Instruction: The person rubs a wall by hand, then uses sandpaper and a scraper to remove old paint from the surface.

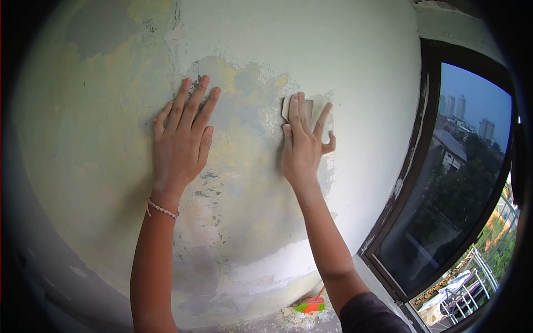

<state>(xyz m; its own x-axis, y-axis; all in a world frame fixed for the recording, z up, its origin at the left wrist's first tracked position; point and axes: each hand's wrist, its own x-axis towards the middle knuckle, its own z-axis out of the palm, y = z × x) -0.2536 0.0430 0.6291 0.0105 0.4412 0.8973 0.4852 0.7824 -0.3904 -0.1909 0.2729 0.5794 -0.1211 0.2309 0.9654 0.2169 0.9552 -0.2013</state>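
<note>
My left hand (182,136) lies flat on the wall (100,183), fingers spread, holding nothing; a thin bracelet circles its wrist. My right hand (302,141) presses a small pale piece of sandpaper (287,105) flat against the wall with its fingers; only the piece's top edge shows past the fingertips. The wall around both hands is patchy, with peeled paint in yellow, grey and white layers.
A dark-framed window (408,166) stands right of my right arm, with buildings, trees and railings outside. A small broom with orange and green bristles (312,304) lies at the foot of the wall among paint debris.
</note>
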